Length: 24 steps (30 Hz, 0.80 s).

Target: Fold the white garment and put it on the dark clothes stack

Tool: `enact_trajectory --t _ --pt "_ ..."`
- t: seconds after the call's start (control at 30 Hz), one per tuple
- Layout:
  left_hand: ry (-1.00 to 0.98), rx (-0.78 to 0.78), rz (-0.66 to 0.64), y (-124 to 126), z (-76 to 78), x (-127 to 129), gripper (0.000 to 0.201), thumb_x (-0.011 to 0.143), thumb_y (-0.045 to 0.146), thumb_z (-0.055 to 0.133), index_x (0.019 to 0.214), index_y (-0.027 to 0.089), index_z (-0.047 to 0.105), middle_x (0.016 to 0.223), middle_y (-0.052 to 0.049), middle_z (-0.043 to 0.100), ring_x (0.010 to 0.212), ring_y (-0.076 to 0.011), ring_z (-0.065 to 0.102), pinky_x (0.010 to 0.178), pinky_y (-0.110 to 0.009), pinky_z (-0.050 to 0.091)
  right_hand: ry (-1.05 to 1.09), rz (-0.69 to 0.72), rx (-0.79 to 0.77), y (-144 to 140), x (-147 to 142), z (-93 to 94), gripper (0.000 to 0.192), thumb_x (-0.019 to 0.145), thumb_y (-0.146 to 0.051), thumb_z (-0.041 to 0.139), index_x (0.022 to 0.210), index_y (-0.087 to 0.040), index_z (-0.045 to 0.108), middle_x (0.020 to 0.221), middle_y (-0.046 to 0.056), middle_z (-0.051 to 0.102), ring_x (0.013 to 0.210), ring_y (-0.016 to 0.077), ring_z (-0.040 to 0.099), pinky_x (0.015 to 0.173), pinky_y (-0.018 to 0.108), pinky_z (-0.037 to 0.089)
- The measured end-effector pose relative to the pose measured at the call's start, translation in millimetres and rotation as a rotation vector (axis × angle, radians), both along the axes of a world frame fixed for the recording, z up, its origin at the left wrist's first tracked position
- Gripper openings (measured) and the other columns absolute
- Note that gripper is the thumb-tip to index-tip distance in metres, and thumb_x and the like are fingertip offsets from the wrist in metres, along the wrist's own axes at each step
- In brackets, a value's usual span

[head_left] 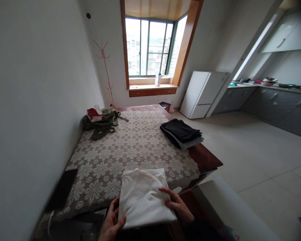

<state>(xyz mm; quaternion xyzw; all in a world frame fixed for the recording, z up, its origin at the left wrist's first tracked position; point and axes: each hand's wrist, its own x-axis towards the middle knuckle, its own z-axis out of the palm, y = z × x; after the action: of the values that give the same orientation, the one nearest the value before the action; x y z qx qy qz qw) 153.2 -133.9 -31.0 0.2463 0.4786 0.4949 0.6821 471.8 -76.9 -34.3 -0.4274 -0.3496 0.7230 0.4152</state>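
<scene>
A folded white garment (142, 197), perhaps a shirt, lies at the near edge of the table in front of me. My left hand (112, 219) grips its left side, thumb on top and fingers at the edge. On the opposite side my right hand (177, 204) holds it, with fingers over the top near the right edge. The part of each hand beneath the cloth is hidden. Farther off, at the table's right side, rests a stack of folded dark and grey clothes (182, 132), which neither hand touches.
A lace tablecloth (130, 147) with flowers covers the wooden table (208, 159). At the far left sit a green backpack (102, 124) and a red tissue pack (94, 114). A dark flat device (62, 189) lies near left, by a white cable. A white box (230, 207) stands right.
</scene>
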Motion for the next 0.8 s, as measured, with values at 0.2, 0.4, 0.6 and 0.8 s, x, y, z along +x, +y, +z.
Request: enact_trajectory --t 0.2,0.4,0.6,0.8 --pt "0.049 0.116 -0.139 1.1 15.1 -11.2 0.095 0.068 0.044 0.09 0.15 0.03 0.044 0.135 -0.015 0.067 0.127 -0.0359 0.062 0.107 -0.047 0.047 0.029 -0.071 -0.051 1.5 -7.9 -15.1 0.05 0.055 -0.026 0.084 0.105 -0.026 0.083 0.11 0.007 0.078 0.099 0.0292 0.068 0.087 0.04 0.05" --pt "0.1 0.125 -0.395 14.2 20.1 -32.8 0.095 0.068 0.053 0.087 0.152 0.026 0.05 0.13 -0.011 0.068 0.111 -0.0325 0.067 0.092 -0.039 0.053 0.093 0.05 0.021 1.8 -8.7 28.7 0.073 0.062 -0.04 0.093 0.131 -0.03 0.072 0.134 0.007 0.07 0.119 0.033 0.065 0.102 0.045 0.048" --pt "0.11 0.196 -0.67 101.1 60.4 -29.2 0.089 0.075 0.045 0.084 0.154 0.032 0.045 0.122 -0.007 0.071 0.098 -0.025 0.067 0.075 -0.03 0.05 0.013 0.033 0.169 48.7 6.3 132.6 0.07 0.072 -0.034 0.089 0.138 -0.03 0.067 0.143 0.006 0.065 0.125 0.0325 0.062 0.105 0.045 0.047" --pt "0.264 0.376 -0.372 262.5 86.8 30.9 0.07 0.071 0.041 0.085 0.136 0.025 0.064 0.15 -0.012 0.056 0.082 -0.0137 0.061 0.065 -0.024 0.047 -0.132 -0.159 0.369 189.2 28.4 210.6 0.07 0.069 -0.022 0.088 0.136 -0.026 0.068 0.131 0.004 0.072 0.112 0.0242 0.068 0.098 0.036 0.054"
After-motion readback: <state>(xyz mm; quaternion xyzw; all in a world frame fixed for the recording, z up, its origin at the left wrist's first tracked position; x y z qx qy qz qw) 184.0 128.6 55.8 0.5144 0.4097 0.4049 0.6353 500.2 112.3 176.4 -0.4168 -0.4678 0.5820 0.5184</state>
